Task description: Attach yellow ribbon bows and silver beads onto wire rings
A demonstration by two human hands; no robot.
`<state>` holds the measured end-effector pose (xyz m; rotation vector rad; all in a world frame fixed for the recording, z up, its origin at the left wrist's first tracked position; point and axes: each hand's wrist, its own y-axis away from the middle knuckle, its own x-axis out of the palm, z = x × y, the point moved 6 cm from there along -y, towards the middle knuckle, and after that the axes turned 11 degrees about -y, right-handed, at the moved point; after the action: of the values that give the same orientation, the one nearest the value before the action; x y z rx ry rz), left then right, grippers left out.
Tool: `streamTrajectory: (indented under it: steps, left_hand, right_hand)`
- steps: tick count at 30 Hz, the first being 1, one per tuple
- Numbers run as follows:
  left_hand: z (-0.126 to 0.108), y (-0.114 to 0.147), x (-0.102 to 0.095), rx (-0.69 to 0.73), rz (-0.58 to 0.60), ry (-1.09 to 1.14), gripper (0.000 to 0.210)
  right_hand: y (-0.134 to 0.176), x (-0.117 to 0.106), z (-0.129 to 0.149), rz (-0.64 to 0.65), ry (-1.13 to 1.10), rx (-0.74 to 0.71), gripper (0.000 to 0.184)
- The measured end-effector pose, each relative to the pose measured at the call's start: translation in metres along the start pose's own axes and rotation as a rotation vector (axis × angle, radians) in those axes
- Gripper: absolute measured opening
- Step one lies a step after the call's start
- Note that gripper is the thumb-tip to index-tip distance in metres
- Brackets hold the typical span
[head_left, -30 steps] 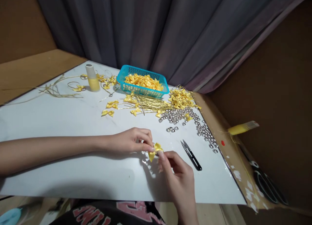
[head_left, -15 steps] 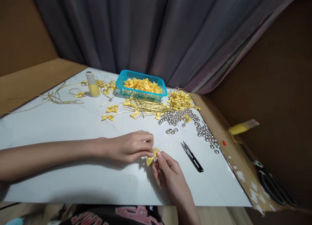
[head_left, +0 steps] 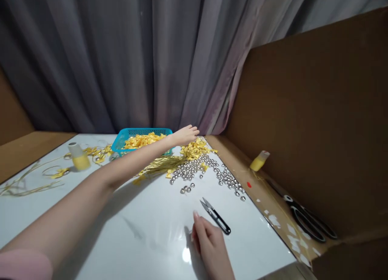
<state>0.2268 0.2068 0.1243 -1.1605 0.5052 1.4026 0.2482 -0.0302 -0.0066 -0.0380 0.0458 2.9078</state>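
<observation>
My left hand (head_left: pixel 185 135) reaches far across the table, above the pile of yellow ribbon bows (head_left: pixel 195 149) just beyond the basket. Its fingers are stretched out; anything beneath them is hidden. Nearer to me, my right hand (head_left: pixel 208 241) hovers over the white table with thumb and fingers curled together, and nothing shows in its grip. Beside it lie black-handled thread snips (head_left: pixel 216 216), blades pointing away. Silver beads (head_left: pixel 189 170) are spread in front of the bow pile, next to a bundle of gold stems (head_left: pixel 162 163) partly covered by my left forearm.
A turquoise basket (head_left: pixel 118 144) of yellow bows stands at the back. To the left are a yellow thread spool (head_left: pixel 79 158) and a bow on a curled stem (head_left: pixel 60 172). Along the right cardboard edge lie another spool (head_left: pixel 259 161), large black scissors (head_left: pixel 306 221) and white scraps (head_left: pixel 274 220).
My left hand has left the bow held near my right hand and swung forward to the bow pile. That bow no longer shows at my right hand. The view has tilted up and right.
</observation>
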Motion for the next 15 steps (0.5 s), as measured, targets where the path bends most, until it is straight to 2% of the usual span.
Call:
streamTrajectory:
  steps: [2,4,7,9,11,13,15]
  left_hand:
    - [0.007,-0.021,0.004,0.002,0.008,0.033,0.022]
    - [0.008,-0.030,0.002,0.004,0.018,0.079,0.025]
    - [-0.012,-0.012,-0.017,0.024,0.017,0.172,0.025]
    - [-0.049,0.025,-0.035,0.089,0.031,0.281,0.024]
    - [-0.103,0.077,-0.053,0.180,0.044,0.390,0.036]
    - [-0.161,0.134,-0.067,0.264,0.065,0.463,0.034]
    - [-0.209,0.185,-0.073,0.342,0.071,0.511,0.036]
  right_hand:
    - [0.001,-0.004,-0.002,-0.083,0.037,-0.071,0.057]
    - [0.003,-0.007,-0.004,-0.119,0.043,-0.118,0.056]
    - [0.006,-0.011,-0.005,-0.152,0.058,-0.183,0.054]
    - [0.008,-0.013,-0.003,-0.149,0.085,-0.235,0.052]
    - [0.008,-0.015,0.000,-0.162,0.129,-0.285,0.050]
    - [0.008,-0.020,0.004,-0.205,0.186,-0.308,0.049]
    - [0.008,-0.025,0.005,-0.236,0.264,-0.295,0.046]
